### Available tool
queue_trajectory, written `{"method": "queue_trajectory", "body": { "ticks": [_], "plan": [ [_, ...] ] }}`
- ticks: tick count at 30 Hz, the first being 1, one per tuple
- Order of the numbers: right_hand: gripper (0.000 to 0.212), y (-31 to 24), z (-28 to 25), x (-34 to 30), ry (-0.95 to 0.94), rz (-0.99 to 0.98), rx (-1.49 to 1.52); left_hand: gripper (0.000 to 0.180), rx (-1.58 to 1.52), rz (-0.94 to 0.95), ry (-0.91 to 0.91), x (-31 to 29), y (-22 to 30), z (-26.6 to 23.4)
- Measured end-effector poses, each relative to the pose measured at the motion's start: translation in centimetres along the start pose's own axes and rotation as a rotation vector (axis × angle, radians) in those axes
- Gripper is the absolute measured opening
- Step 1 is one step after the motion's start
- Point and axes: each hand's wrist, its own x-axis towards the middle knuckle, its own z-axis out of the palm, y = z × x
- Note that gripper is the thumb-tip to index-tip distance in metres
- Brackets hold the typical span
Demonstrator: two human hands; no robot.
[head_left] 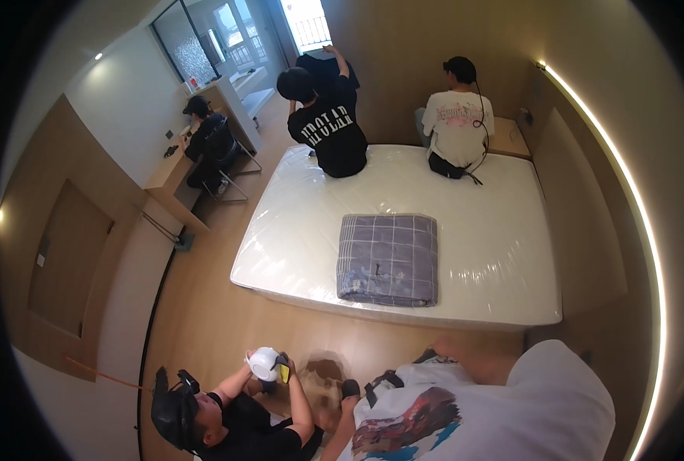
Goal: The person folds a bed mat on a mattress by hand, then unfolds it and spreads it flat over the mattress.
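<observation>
My left hand (348,406) is low in the middle, its fingers closed about a small dark rounded thing (350,388) whose kind is unclear. From the white sleeve on the right, my bare right forearm (484,364) reaches leftward. My right hand (443,347) is blurred at its end, beside a dark strap-like thing (425,355), so its fingers cannot be made out. Black straps (386,382) lie against pale patterned cloth between my hands. To my left, a person in black (242,430) holds a white rounded device (265,364) with a yellow patch, using both hands.
Ahead stands a bed with a plastic-wrapped white mattress (296,230). A folded grey checked quilt (388,260) lies on it. Two people (328,131) (459,115) sit along its far edge. Another person (207,146) sits at a wooden desk (169,173) on the far left.
</observation>
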Motion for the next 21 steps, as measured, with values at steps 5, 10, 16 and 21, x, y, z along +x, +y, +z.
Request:
{"method": "queue_trajectory", "body": {
  "ticks": [5,10,16,21],
  "plan": [
    [0.023,3.7,0.4,-0.3,0.098,-0.249,-0.199,0.026,-0.056,-0.038,0.017,-1.3,0.7,1.7],
    [0.027,3.0,-1.1,-3.1,0.136,0.091,0.376,0.034,0.129,-0.033,0.144,-1.2,0.8,3.7],
    [0.026,8.4,-3.4,-3.2,0.187,0.223,0.480,0.038,0.345,0.028,0.164,-1.3,4.5,8.3],
    [0.027,9.0,-7.1,-2.4,0.077,0.236,0.548,0.035,0.300,0.099,0.302,-2.0,8.5,9.6]
  ]
}}
